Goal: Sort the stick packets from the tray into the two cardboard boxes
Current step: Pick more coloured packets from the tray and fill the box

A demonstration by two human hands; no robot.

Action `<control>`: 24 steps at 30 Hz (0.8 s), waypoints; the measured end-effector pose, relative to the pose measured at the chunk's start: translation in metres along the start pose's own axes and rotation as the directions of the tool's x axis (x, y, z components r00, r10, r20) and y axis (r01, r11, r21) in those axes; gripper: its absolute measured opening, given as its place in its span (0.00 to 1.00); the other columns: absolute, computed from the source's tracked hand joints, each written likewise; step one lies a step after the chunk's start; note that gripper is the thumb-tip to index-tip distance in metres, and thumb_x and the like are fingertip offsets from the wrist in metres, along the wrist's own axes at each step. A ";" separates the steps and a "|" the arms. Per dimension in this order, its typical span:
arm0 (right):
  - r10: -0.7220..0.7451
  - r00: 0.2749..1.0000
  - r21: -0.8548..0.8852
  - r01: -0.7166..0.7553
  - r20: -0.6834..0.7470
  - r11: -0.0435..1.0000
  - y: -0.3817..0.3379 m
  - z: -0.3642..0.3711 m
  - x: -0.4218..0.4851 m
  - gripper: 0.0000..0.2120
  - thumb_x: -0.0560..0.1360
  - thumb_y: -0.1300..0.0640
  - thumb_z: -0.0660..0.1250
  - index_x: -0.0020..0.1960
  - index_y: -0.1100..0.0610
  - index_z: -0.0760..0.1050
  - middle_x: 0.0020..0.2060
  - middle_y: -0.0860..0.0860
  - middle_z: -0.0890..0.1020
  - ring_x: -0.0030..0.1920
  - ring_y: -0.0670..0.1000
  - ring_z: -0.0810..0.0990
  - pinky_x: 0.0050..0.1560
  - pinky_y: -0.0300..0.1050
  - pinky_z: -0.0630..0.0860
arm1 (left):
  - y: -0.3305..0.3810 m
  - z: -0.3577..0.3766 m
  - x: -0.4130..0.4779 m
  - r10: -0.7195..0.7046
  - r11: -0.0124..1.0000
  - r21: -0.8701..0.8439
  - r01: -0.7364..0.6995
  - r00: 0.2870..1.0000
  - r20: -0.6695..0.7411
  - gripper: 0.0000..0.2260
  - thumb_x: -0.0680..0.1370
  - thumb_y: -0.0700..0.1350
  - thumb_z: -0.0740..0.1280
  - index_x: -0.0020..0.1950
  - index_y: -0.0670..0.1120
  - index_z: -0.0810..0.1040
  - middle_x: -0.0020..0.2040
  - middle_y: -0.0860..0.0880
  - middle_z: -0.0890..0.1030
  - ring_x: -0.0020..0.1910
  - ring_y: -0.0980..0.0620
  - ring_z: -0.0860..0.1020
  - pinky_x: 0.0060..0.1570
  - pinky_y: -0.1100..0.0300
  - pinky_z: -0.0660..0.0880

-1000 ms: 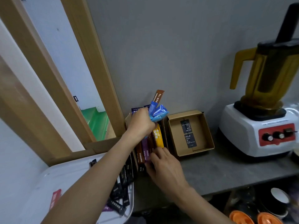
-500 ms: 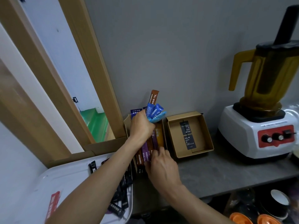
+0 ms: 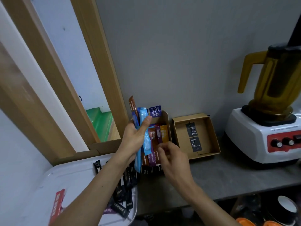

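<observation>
right hand (image 3: 175, 160) lifted off left box (image 3: 166, 119) | left hand (image 3: 135, 137) still grips packets (image 3: 142, 115)

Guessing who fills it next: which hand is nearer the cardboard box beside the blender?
Right. The right hand hovers just left of that box; the left hand grips coloured packets farther left, by the other box.

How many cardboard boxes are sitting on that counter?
2. The left box holds coloured packets; the right box, beside the blender, holds black packets. None appear hidden.
</observation>
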State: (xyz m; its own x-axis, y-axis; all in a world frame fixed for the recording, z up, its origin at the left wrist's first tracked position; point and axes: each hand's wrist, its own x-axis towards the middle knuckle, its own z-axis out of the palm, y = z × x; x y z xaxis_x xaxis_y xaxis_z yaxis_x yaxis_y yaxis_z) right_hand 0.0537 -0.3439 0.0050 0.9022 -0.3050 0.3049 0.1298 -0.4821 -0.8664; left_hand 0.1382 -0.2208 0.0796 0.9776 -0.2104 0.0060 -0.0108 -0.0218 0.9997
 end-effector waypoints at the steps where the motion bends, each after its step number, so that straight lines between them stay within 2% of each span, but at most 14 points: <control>1: 0.073 0.997 0.212 -0.078 0.028 0.974 -0.005 -0.003 0.000 0.05 0.82 0.49 0.67 0.54 0.49 0.79 0.46 0.46 0.85 0.45 0.43 0.84 0.41 0.39 0.81 | -0.002 -0.001 -0.002 0.016 1.000 0.001 -0.016 1.000 0.003 0.22 0.76 0.61 0.71 0.61 0.46 0.78 0.48 0.43 0.87 0.47 0.44 0.87 0.52 0.47 0.83; 2: 0.119 0.990 0.362 -0.137 0.071 0.922 -0.010 -0.005 0.001 0.06 0.80 0.49 0.69 0.53 0.50 0.80 0.45 0.48 0.85 0.45 0.44 0.85 0.41 0.39 0.80 | -0.003 -0.001 -0.003 0.031 0.999 0.012 -0.031 1.000 0.006 0.23 0.76 0.61 0.71 0.62 0.46 0.79 0.51 0.43 0.87 0.49 0.43 0.86 0.54 0.45 0.83; 3: 0.124 0.987 0.424 -0.156 0.102 0.892 -0.014 -0.006 0.001 0.08 0.77 0.48 0.72 0.53 0.51 0.81 0.45 0.49 0.85 0.46 0.46 0.85 0.42 0.39 0.81 | -0.004 0.000 -0.005 0.046 0.998 0.031 -0.046 0.999 0.007 0.23 0.76 0.62 0.71 0.63 0.47 0.79 0.52 0.43 0.86 0.51 0.44 0.86 0.56 0.44 0.82; 5: 0.102 0.986 0.437 -0.151 0.134 0.887 -0.018 -0.005 0.001 0.13 0.72 0.50 0.78 0.53 0.54 0.81 0.46 0.50 0.85 0.46 0.48 0.85 0.45 0.41 0.83 | -0.003 0.003 -0.009 0.078 0.994 0.082 -0.077 0.997 -0.008 0.22 0.75 0.62 0.72 0.62 0.48 0.79 0.52 0.47 0.86 0.52 0.49 0.86 0.56 0.49 0.82; 8: 0.129 0.979 0.505 -0.194 0.160 0.841 -0.020 -0.004 0.001 0.14 0.70 0.59 0.80 0.51 0.57 0.79 0.42 0.52 0.84 0.43 0.49 0.85 0.43 0.43 0.84 | 0.002 0.007 -0.013 0.134 0.981 0.147 -0.130 0.991 -0.017 0.20 0.75 0.59 0.73 0.59 0.47 0.80 0.46 0.50 0.85 0.45 0.56 0.85 0.47 0.60 0.80; 11: 0.145 0.978 0.476 -0.199 0.149 0.857 -0.012 -0.009 -0.001 0.12 0.71 0.61 0.79 0.52 0.57 0.80 0.42 0.53 0.84 0.41 0.50 0.84 0.43 0.43 0.84 | 0.010 0.002 -0.013 0.185 0.974 0.139 -0.178 0.982 -0.041 0.18 0.73 0.56 0.76 0.55 0.46 0.81 0.45 0.50 0.86 0.45 0.55 0.86 0.47 0.58 0.82; 14: 0.137 0.990 0.335 -0.143 0.042 0.931 -0.005 -0.010 -0.007 0.11 0.71 0.61 0.79 0.48 0.54 0.80 0.39 0.52 0.84 0.37 0.45 0.82 0.38 0.39 0.81 | 0.020 -0.007 -0.011 0.233 0.958 0.188 -0.218 0.970 -0.066 0.15 0.72 0.53 0.78 0.51 0.47 0.79 0.43 0.50 0.87 0.42 0.54 0.86 0.47 0.56 0.83; 16: 0.121 0.992 0.234 -0.110 -0.032 0.966 0.001 -0.008 -0.010 0.11 0.71 0.60 0.79 0.46 0.52 0.77 0.40 0.50 0.84 0.40 0.44 0.84 0.38 0.41 0.82 | 0.023 -0.010 -0.010 0.245 0.949 0.220 -0.226 0.968 -0.062 0.17 0.71 0.53 0.79 0.52 0.47 0.78 0.45 0.50 0.87 0.43 0.53 0.87 0.48 0.54 0.83; 18: 0.084 0.995 0.203 -0.072 -0.050 0.977 0.004 -0.006 -0.011 0.13 0.71 0.59 0.78 0.45 0.51 0.74 0.46 0.48 0.83 0.47 0.44 0.84 0.42 0.43 0.84 | 0.023 -0.013 -0.007 0.230 0.945 0.249 -0.211 0.972 -0.050 0.17 0.72 0.52 0.79 0.54 0.47 0.78 0.47 0.49 0.87 0.44 0.52 0.87 0.48 0.53 0.82; 20: 0.062 0.998 0.273 -0.055 -0.016 0.960 0.006 -0.004 -0.011 0.12 0.73 0.61 0.77 0.45 0.53 0.73 0.52 0.48 0.82 0.56 0.46 0.84 0.46 0.46 0.85 | 0.022 -0.017 -0.004 0.207 0.947 0.253 -0.198 0.978 -0.008 0.13 0.76 0.50 0.76 0.55 0.46 0.80 0.50 0.48 0.88 0.40 0.55 0.86 0.42 0.56 0.81; 21: 0.069 0.998 0.322 -0.068 0.009 0.944 0.005 -0.003 -0.011 0.12 0.73 0.61 0.77 0.46 0.55 0.73 0.54 0.49 0.83 0.57 0.47 0.84 0.47 0.46 0.85 | 0.022 -0.018 -0.002 0.194 0.949 0.252 -0.191 0.981 0.013 0.12 0.77 0.47 0.75 0.56 0.44 0.80 0.51 0.48 0.87 0.36 0.58 0.84 0.37 0.60 0.79; 23: 0.105 0.994 0.422 -0.112 0.040 0.900 0.002 -0.004 -0.012 0.11 0.74 0.60 0.77 0.48 0.58 0.75 0.52 0.51 0.84 0.54 0.48 0.86 0.43 0.42 0.84 | 0.020 -0.020 0.000 0.174 0.952 0.252 -0.175 0.984 0.027 0.11 0.78 0.43 0.73 0.58 0.43 0.78 0.52 0.47 0.87 0.31 0.60 0.81 0.33 0.65 0.75; 24: 0.127 0.991 0.472 -0.134 0.047 0.871 0.001 -0.005 -0.012 0.10 0.74 0.59 0.76 0.48 0.58 0.76 0.51 0.52 0.85 0.52 0.49 0.87 0.43 0.42 0.83 | 0.020 -0.020 0.000 0.171 0.953 0.249 -0.170 0.985 0.016 0.11 0.78 0.43 0.74 0.58 0.42 0.78 0.51 0.48 0.87 0.32 0.59 0.82 0.32 0.66 0.76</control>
State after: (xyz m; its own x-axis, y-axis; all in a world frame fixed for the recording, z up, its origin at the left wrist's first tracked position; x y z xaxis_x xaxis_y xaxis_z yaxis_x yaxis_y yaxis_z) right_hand 0.0411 -0.3448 0.0024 0.9297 -0.3248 0.1737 0.1865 0.0083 -0.9824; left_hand 0.1426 -0.2014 0.1000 0.9578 -0.2269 0.1766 -0.2287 -0.2286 0.9463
